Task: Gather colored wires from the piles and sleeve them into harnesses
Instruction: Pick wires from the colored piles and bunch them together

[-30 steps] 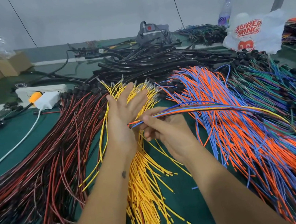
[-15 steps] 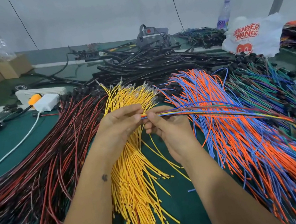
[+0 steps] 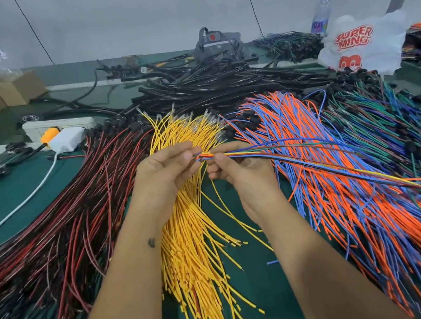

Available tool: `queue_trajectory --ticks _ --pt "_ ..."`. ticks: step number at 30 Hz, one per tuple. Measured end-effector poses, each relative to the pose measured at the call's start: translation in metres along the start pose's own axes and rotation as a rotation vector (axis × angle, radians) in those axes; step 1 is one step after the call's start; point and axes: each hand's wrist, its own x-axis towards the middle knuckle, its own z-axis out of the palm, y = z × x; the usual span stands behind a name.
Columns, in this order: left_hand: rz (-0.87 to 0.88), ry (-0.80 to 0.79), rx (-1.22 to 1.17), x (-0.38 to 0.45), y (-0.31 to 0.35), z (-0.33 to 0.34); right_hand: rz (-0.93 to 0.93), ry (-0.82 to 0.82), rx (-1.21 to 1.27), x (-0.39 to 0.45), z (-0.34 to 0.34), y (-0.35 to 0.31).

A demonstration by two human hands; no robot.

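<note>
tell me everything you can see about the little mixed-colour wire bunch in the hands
The thin mixed-colour wire bunch holds a few insulated strands: blue, orange, yellow, green and a dark one. Its near ends are gathered and roughly even, pinched between the left hand and the right hand above the yellow wire pile. From there it runs right, sagging and fanning out over the orange and blue wire pile.
</note>
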Motion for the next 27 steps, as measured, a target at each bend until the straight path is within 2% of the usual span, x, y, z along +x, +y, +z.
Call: queue_trajectory --ticks 5,9,16,23,27 --pt "-0.06 -0.013 0.064 -0.0013 0.0007 0.0003 0.01 -0.022 -0.022 -0.0013 0.0003 -0.0016" --pt "-0.039 0.007 0.126 -0.0012 0.0011 0.0004 0.02 -0.025 -0.091 -0.0025 0.0009 -0.0036" --pt "0.119 0.021 0.575 -0.003 -0.0001 0.0036 0.086 0.012 -0.362 -0.0007 -0.0018 -0.0032" --pt "0.073 -0.05 0.652 -0.0045 0.001 0.0005 0.188 0.023 -0.263 0.0016 -0.0027 -0.0009" --pt "0.076 -0.037 0.654 -0.0031 -0.0027 0.0034 0.192 0.061 -0.221 0.002 -0.0033 0.0016"
